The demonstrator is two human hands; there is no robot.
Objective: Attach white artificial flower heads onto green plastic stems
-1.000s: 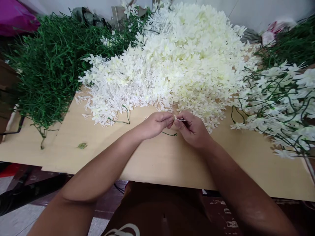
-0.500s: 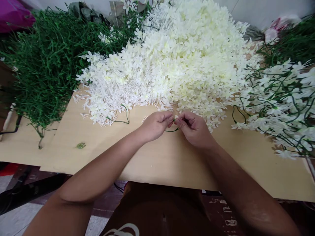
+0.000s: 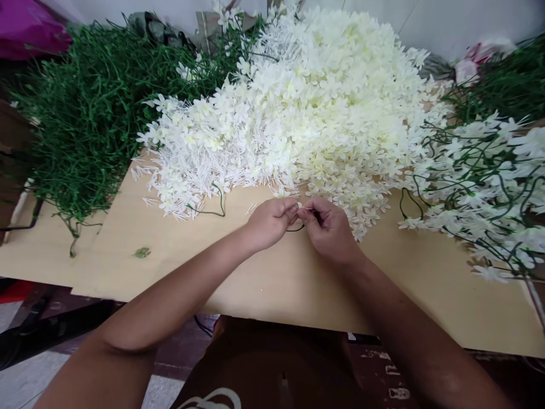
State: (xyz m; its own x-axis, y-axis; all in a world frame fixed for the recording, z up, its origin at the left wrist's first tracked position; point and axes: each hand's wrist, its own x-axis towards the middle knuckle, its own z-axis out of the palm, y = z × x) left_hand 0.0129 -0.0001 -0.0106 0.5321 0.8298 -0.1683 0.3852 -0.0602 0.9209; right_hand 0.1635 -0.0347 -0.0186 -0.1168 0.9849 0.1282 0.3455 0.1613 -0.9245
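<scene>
My left hand (image 3: 271, 222) and my right hand (image 3: 327, 230) meet fingertip to fingertip above the board, both closed in a pinch. A thin green artificial flower stem (image 3: 295, 229) curves out below the fingers, its upper end hidden by my left hand. Between the fingertips shows a small white piece (image 3: 300, 206), pinched by my right hand and too small to make out fully. Just beyond my hands lies a large heap of white artificial flowers (image 3: 340, 119) with white stamens (image 3: 213, 162) along its left front. One loose green stem (image 3: 222, 201) rests left of my hands.
A tangled pile of green stems (image 3: 89, 113) covers the left side. Flowers joined to green stems (image 3: 485, 187) are heaped at the right. A green scrap (image 3: 142, 252) lies on the tan board (image 3: 272, 284). A purple bag (image 3: 32, 31) sits at the back left.
The green stem tip that showed between my fingertips is now covered, and a small white piece shows there instead. Both hands stay pinched together in nearly the same place; the view has shifted slightly.
</scene>
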